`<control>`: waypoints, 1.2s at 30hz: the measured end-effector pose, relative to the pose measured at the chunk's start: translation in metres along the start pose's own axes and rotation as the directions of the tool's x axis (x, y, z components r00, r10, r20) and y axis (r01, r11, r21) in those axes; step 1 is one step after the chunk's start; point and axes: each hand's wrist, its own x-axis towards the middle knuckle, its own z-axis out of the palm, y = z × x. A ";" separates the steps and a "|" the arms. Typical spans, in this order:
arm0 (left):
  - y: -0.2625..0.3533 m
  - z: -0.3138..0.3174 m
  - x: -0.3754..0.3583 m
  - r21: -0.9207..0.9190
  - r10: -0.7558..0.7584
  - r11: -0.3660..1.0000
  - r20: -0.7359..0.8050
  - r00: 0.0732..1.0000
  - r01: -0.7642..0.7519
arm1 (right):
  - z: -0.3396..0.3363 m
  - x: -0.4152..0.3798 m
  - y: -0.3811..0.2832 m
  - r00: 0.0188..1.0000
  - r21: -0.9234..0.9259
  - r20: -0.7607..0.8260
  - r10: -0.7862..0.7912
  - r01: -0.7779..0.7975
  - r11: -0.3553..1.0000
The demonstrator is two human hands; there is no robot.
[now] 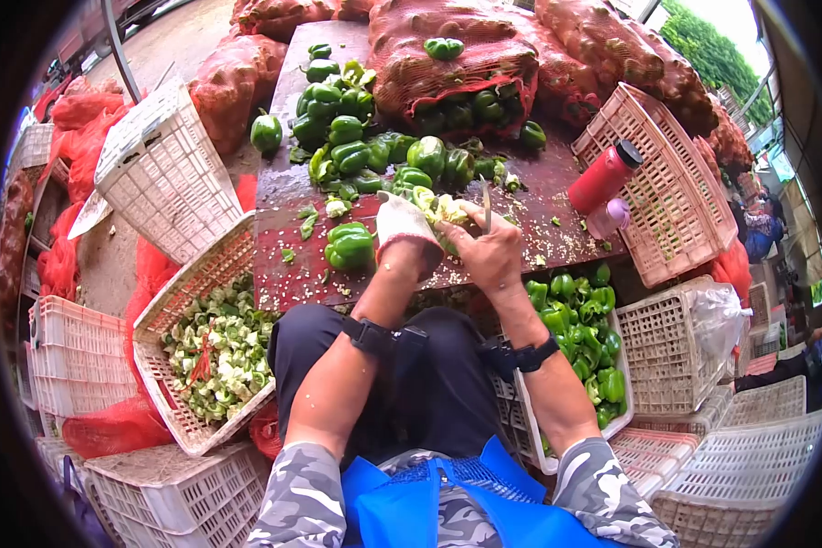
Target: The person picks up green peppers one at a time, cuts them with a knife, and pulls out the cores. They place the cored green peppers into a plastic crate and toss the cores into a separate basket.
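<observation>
My left hand (405,226), in a pale, dirty work glove, is closed around a green bell pepper (447,243), mostly hidden between my hands. Pale, seedy core pieces (446,210) show at the fingertips. My right hand (491,248) is bare and grips a small knife (487,205), its narrow blade pointing up. Both hands are close together over the near edge of the dark red table (557,239). Left of the glove sits a whole bell pepper (349,247). Beyond the hands lies a heap of green peppers (345,131).
A red mesh sack (452,68) spills peppers onto the table. A red bottle (605,175) and a small pink bottle (609,217) stand at right. Below left, a crate (160,365) holds pepper cores; below right, another crate (623,402) holds green peppers. Seeds litter the tabletop.
</observation>
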 end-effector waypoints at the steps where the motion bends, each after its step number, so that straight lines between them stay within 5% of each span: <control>1: -0.015 -0.017 0.004 0.068 -0.061 0.996 0.011 0.998 0.060 | -0.001 0.001 0.012 0.985 0.118 0.128 0.112 -0.127 0.985; 2: 0.075 0.019 -0.007 0.495 -0.231 0.841 -0.037 0.972 0.219 | -0.006 0.002 0.012 0.965 0.160 0.201 0.168 -0.201 0.966; 3: 0.177 0.059 -0.019 0.938 -0.399 0.279 -0.084 0.913 0.208 | -0.012 0.004 0.010 0.937 0.197 0.275 0.217 -0.276 0.941; 4: 0.286 0.102 -0.031 0.985 -0.549 -0.170 -0.127 0.826 0.039 | -0.018 0.006 0.008 0.899 0.225 0.352 0.259 -0.351 0.909; 5: 0.259 0.092 -0.029 0.988 -0.454 -0.122 -0.136 0.881 0.090 | -0.025 0.012 0.009 0.879 0.195 0.425 0.218 -0.324 0.926; 7: 0.237 0.089 -0.034 0.928 -0.315 0.239 -0.205 0.927 0.287 | -0.030 0.020 0.014 0.857 0.155 0.484 0.178 -0.284 0.946; 9: 0.248 0.092 -0.036 0.851 -0.432 0.380 -0.184 0.883 0.363 | -0.032 0.023 0.015 0.866 0.120 0.484 0.125 -0.208 0.971; 12: 0.222 0.081 -0.038 0.857 -0.403 0.410 -0.136 0.905 0.311 | -0.028 0.020 0.016 0.902 0.125 0.413 0.126 -0.193 0.973; 15: 0.221 0.085 -0.035 0.625 -0.492 0.536 -0.315 0.811 0.568 | -0.016 0.009 0.027 0.964 0.092 0.266 0.026 -0.052 0.994; 17: 0.246 0.102 -0.034 0.973 -0.541 -0.006 -0.197 0.817 0.230 | -0.013 0.005 0.023 0.980 -0.004 0.176 -0.090 0.092 0.996; 18: 0.257 0.109 -0.034 0.961 -0.584 -0.277 -0.154 0.797 -0.018 | -0.012 0.005 0.021 0.979 -0.058 0.136 -0.155 0.164 0.985; 19: 0.233 0.098 -0.037 0.873 -0.436 0.230 -0.303 0.848 0.430 | -0.010 0.004 0.020 0.975 -0.100 0.135 -0.177 0.191 0.976; 21: 0.189 0.076 -0.033 0.973 -0.362 0.103 -0.156 0.919 0.206 | -0.002 0.001 0.030 0.975 -0.152 0.062 -0.213 0.220 0.964; 26: 0.123 0.037 -0.029 0.919 -0.169 0.337 -0.155 0.973 0.204 | -0.005 0.013 0.051 0.978 -0.153 -0.009 -0.207 0.203 0.967; 29: 0.087 0.011 -0.015 0.586 -0.002 0.810 0.001 1.000 0.001 | -0.010 0.018 0.042 0.948 0.265 0.128 0.293 -0.317 0.911; 31: 0.089 0.012 -0.013 0.601 0.047 0.799 -0.013 0.999 -0.030 | -0.006 0.023 0.060 0.917 0.471 0.200 0.346 -0.400 0.786; 32: 0.123 0.022 -0.016 0.359 -0.155 0.914 -0.121 0.981 0.189 | -0.006 0.025 0.062 0.884 0.548 0.257 0.391 -0.467 0.695; 34: 0.169 0.040 -0.022 0.122 -0.351 0.921 -0.154 0.923 0.371 | -0.004 0.028 0.065 0.846 0.557 0.293 0.446 -0.530 0.639; 36: 0.166 0.033 -0.022 0.310 -0.174 0.930 -0.104 0.979 0.198 | 0.005 0.031 0.066 0.824 0.556 0.331 0.459 -0.563 0.611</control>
